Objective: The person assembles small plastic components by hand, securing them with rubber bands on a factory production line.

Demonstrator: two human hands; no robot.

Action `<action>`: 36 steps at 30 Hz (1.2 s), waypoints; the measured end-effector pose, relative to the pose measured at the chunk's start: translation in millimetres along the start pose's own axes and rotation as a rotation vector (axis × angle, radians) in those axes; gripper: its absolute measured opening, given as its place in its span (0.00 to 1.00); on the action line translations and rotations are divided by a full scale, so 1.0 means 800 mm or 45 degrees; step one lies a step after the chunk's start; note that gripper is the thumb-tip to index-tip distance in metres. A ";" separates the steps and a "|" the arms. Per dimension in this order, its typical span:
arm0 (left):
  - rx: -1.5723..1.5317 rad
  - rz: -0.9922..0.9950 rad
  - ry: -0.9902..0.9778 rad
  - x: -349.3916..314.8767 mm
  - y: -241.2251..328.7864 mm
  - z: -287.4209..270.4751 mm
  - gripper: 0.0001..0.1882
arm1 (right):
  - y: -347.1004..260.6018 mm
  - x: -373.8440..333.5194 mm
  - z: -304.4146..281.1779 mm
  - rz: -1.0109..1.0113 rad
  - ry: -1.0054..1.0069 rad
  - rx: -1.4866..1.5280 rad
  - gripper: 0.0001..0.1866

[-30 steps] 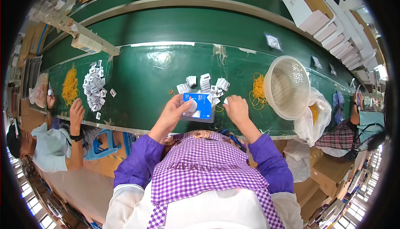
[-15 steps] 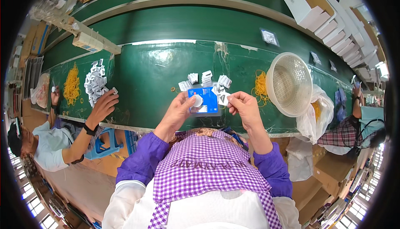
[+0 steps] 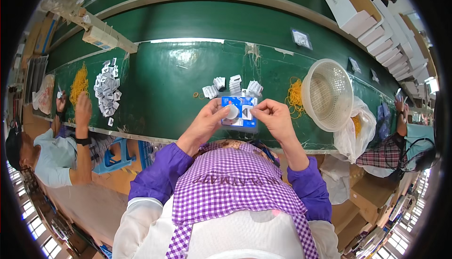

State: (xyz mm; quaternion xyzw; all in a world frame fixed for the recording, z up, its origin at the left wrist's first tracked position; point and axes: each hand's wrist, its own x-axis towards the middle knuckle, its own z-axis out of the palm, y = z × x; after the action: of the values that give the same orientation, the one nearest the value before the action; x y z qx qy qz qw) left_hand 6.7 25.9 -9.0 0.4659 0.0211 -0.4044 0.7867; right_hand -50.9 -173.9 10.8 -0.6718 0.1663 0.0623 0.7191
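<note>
My left hand (image 3: 207, 120) grips a flat blue card pack (image 3: 245, 101) with a clear border, held just above the green table. Its thumb lies against a round white disc (image 3: 232, 112) on the face of the pack. My right hand (image 3: 276, 118) pinches a small white tag (image 3: 246, 112) with a dark triangular mark. That tag lies over the pack's face, right of the disc; whether it touches cannot be made out. Just beyond the pack stand several small stacks of white tags (image 3: 235, 84).
Right of my hands are yellow rubber bands (image 3: 295, 97), a white mesh basket (image 3: 328, 73) and a plastic bag (image 3: 356, 139). At left, a loose heap of white tags (image 3: 107, 89) lies near a co-worker's hand (image 3: 83, 109). A flat pack (image 3: 301, 38) lies farther off.
My right hand has moved left, bringing the tag from beside the pack onto its face. The pack has shifted slightly right. The left co-worker's hand has gone from the tag heap toward the rubber bands.
</note>
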 end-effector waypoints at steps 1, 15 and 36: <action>-0.019 -0.024 0.006 -0.002 0.001 0.006 0.26 | 0.002 -0.001 0.000 -0.040 0.012 -0.137 0.06; -0.145 -0.181 0.010 -0.008 0.003 0.014 0.27 | -0.023 -0.017 -0.011 -0.282 -0.259 -0.483 0.24; -0.267 0.055 0.042 -0.018 0.009 0.019 0.26 | -0.034 -0.036 -0.009 0.002 -0.349 0.221 0.44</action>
State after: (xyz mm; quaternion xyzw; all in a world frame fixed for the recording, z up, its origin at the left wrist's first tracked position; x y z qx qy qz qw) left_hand -3.3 24.7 10.6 0.3880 0.0663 -0.3750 0.8393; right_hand -70.5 -179.5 45.9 -0.5921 0.0721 0.1393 0.7905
